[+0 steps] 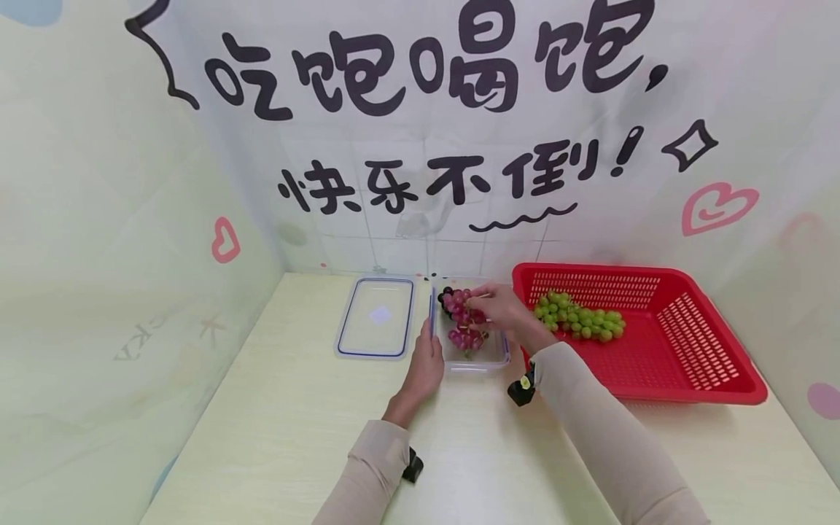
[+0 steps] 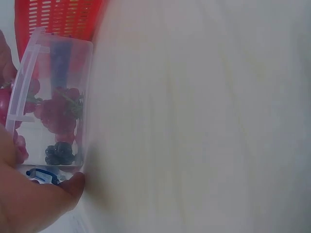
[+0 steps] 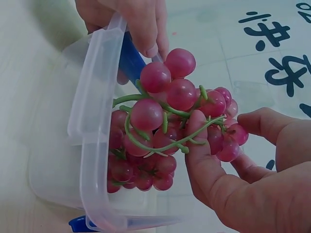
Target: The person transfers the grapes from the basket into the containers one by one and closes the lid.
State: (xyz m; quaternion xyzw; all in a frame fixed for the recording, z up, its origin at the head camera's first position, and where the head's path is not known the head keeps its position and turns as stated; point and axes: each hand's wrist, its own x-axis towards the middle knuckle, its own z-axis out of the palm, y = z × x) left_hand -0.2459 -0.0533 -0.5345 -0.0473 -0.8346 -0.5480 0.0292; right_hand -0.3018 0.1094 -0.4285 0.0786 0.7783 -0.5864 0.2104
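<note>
A clear plastic food container [image 1: 475, 366] with blue latches sits at the back of the table. My left hand [image 1: 425, 364] grips its left wall, fingers over the rim and thumb outside, as the right wrist view shows. Over the container, my right hand [image 1: 504, 309] holds a bunch of red grapes [image 3: 146, 115] by its stem and berries, partly above the rim. More red grapes [image 3: 141, 172] lie lower inside. Dark grapes [image 2: 60, 153] rest in the container's left end, close to the left thumb.
The container's lid [image 1: 374, 321], rimmed in blue, lies flat to the left. On the right stands a red perforated basket [image 1: 663, 357] with a bunch of green grapes [image 1: 580, 319]. A printed sheet [image 1: 420, 146] covers the wall right behind the container.
</note>
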